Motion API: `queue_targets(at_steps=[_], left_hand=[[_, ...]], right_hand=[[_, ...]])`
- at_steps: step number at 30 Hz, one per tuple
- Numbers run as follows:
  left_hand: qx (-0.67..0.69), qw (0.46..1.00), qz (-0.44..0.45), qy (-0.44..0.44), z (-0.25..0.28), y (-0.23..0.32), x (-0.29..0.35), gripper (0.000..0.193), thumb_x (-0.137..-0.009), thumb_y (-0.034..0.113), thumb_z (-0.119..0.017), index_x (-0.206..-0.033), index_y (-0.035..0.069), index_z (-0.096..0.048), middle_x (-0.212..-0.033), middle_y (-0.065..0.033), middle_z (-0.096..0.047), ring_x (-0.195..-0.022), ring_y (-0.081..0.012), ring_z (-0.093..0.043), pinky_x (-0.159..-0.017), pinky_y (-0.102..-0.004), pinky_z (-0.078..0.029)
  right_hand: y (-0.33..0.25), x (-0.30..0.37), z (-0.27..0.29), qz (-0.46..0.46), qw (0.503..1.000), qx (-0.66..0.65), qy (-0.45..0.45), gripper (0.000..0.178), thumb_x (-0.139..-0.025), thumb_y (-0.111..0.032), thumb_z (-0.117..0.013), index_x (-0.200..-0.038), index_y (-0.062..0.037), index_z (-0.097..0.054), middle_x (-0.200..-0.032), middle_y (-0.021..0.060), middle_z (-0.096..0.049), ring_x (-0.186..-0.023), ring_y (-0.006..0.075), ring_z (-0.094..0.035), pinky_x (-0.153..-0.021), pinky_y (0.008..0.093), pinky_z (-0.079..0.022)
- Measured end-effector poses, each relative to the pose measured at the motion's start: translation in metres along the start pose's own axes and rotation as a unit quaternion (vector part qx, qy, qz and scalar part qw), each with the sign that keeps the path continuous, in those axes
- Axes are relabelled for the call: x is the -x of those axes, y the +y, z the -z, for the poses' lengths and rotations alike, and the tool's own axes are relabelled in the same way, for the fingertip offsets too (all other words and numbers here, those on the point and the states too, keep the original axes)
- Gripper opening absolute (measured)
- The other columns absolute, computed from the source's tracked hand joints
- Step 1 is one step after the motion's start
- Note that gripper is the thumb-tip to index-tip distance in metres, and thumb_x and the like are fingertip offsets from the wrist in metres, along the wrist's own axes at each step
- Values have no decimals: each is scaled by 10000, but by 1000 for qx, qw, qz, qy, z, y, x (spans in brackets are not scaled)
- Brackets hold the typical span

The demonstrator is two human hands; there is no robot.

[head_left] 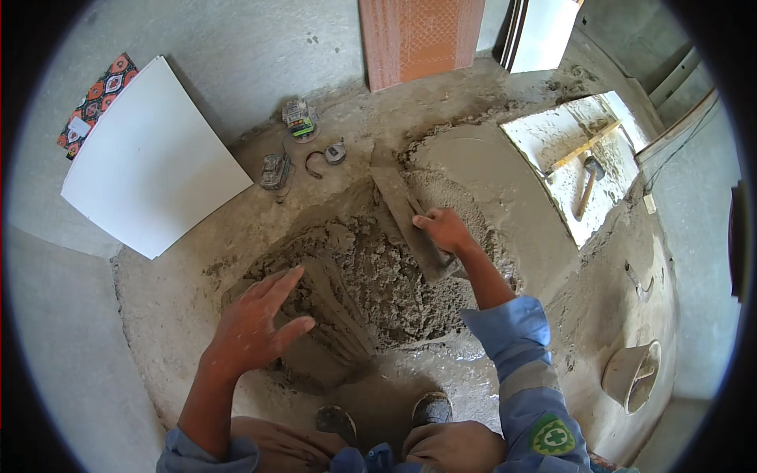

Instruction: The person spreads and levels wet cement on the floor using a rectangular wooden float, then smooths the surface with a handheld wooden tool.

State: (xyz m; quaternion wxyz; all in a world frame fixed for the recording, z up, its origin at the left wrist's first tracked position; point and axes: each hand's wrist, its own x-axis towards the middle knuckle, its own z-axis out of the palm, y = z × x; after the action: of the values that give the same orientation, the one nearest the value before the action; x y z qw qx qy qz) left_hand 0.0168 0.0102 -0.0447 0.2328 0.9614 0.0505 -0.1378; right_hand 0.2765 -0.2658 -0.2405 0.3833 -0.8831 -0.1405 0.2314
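From where I stand, the person's right hand [446, 230] grips a long, mud-caked float [400, 206] by its edge, and the float lies slanted over the wet mortar [371, 272] on the floor. The left hand [254, 322] is empty, fingers spread, above the mortar's near left part; I can't tell if it touches. Right of the float lies a smoothed patch [516, 197], and beyond that a splattered white board [561, 193] bearing a hammer [589, 183] and a yellow stick [582, 147]. A bucket [612, 374] tilts at lower right. A tape measure [336, 153] sits near the back wall [260, 55].
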Motion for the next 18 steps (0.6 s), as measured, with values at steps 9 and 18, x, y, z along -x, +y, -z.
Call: queue_targets(at_steps=[9,18], left_hand=[[14,997,-70,-10,-35,-1,-43,738,-914,443,-678,-1528,154,-391,-1486,-189,-479,-1334,-396,-485,-1088,-471,-419],[18,998,-54,-35,-28,-8,-35,746,-916,463,-674,-1525,136,-395,-1476,-204,-486,-1348,-402,-471,-1099,-474,-407]], right_hand=[[-25,18,-12,-43,995,-14,-92,511,-881,-434,-698,-1007,61,-707,-834,243,-699,-805,353,-695,-774,450,-532],[-3,0,-24,-80,994,-70,20,521,-893,-421,-689,-1057,73,-704,-870,246,-710,-804,332,-702,-784,426,-536]])
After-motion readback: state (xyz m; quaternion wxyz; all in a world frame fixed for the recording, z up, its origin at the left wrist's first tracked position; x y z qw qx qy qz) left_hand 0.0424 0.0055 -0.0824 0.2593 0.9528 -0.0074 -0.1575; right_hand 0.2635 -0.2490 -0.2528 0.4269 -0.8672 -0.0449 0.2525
